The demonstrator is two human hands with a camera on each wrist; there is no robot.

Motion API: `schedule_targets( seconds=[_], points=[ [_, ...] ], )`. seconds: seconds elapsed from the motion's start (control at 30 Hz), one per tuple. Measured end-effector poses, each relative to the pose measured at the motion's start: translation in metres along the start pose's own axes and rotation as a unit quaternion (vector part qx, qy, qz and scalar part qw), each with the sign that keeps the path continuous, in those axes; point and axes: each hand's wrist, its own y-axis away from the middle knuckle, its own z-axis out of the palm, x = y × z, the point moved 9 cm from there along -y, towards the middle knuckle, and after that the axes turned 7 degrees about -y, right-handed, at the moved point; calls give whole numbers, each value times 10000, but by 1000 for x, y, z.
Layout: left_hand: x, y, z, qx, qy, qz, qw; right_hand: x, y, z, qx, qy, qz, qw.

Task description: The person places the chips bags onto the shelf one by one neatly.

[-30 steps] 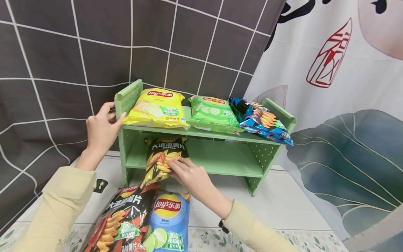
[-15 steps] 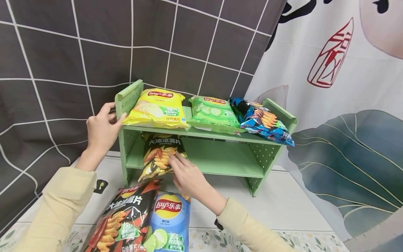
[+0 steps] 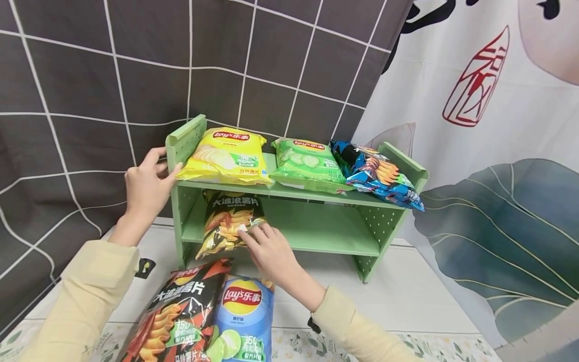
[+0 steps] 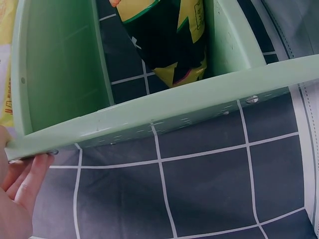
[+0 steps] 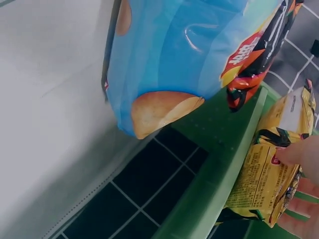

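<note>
Grid cloth (image 3: 135,50): dark, upper left.
Bench (image 3: 316,301): white, lower centre.
Shelf (image 3: 325,231): green, centre; left hand (image 3: 146,188) grips its left end.
Blue bag (image 3: 242,319): bottom centre, marked "Lay's".
Black-and-gold bag (image 3: 230,216): centre-left, marked "大波浪薯片", pinched by right hand (image 3: 273,254).

A green shelf (image 4: 62,74) takes up the upper half, its side panel (image 4: 164,102) slanting upward from lower left to right. Two boards (image 4: 232,45) run from it to the top edge. Between them is a black-and-yellow bag (image 4: 172,42), near the right-hand board; whether they touch cannot be told. At lower left, the left grip (image 4: 20,201) has its fingers against the panel's outer face. Part of a yellow pack (image 4: 6,30) shows beyond the left board. A screw (image 4: 252,99) sits in the panel, above dark, white-lined cloth (image 4: 119,199).
</note>
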Motion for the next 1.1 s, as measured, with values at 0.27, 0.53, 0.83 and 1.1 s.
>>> schedule_targets(
  seconds=[0.27,0.53,0.83,1.1],
  points=[
    [1,0,0,0,38,12,10000,-2,-1,2,10,-171,16,9999],
    [1,0,0,5,33,12,10000,-7,0,9,-174,-164,-152,9996],
    [1,0,-1,-13,34,-12,10000,-14,3,29,-1333,-492,-179,9897],
    [1,1,-1,-23,43,-11,10000,-17,3,33,-1693,-689,-106,9831]
  ],
)
